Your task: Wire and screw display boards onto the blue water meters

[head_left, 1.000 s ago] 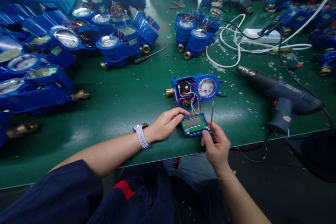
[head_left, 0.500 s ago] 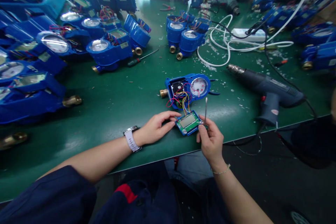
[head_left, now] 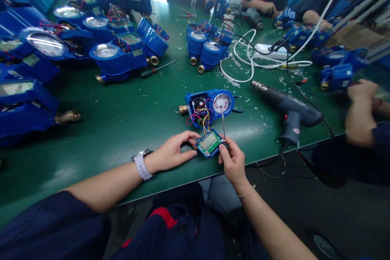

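A blue water meter (head_left: 224, 94) lies uncovered before me, with loose coloured wires running from it to a small circuit board with a display (head_left: 209, 142). My left hand (head_left: 171, 152) rests beside the board's left side; its thumb and fingers are apart, with fingertips at the board's upper left corner. Pinched in my right hand (head_left: 232, 160) at the board's right edge is a thin metal rod (head_left: 224, 126), pale-tipped and pointing up. Its lower end is hidden by the fingers. Whether these fingers also grip the board, I cannot tell.
A heat gun (head_left: 288, 107) lies to the right, near a white power strip (head_left: 271, 51) and its looped cable. Several blue meters (head_left: 120, 63) crowd the left. A screwdriver (head_left: 149, 72) lies before them. Co-workers' hands (head_left: 362, 91) show at the right and far side.
The view has swung right, so everything appears farther left. My left thumb and fingers have spread wider apart. A co-worker's hands have come into view at the right.
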Motion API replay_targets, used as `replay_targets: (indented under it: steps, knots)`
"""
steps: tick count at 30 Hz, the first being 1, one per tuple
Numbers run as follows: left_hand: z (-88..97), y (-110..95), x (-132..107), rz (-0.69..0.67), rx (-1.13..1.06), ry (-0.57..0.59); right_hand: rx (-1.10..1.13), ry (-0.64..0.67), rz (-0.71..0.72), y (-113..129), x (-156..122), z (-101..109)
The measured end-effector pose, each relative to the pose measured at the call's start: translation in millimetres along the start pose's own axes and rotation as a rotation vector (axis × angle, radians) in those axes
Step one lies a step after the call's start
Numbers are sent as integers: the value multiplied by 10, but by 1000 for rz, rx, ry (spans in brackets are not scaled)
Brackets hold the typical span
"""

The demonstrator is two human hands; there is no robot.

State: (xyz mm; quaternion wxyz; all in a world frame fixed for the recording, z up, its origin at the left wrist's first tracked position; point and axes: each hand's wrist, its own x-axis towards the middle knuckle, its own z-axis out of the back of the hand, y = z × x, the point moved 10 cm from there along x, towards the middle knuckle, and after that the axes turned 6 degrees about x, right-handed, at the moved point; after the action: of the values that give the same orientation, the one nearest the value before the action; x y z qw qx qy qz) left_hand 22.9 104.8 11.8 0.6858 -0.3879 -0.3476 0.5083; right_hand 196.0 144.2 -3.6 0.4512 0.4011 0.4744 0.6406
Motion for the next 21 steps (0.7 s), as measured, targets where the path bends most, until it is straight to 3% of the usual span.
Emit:
replay_targets:
  steps: [10,16,21]
  knots:
    - [-70,97,50,56,53,49,52,-22,12,41,37,15]
    - [-281,-71,322,-88,-13,267,197,-54,-34,26,56,71]
    - [-396,-170,543,-132,-98,435,377,-18,-94,-6,144,139]
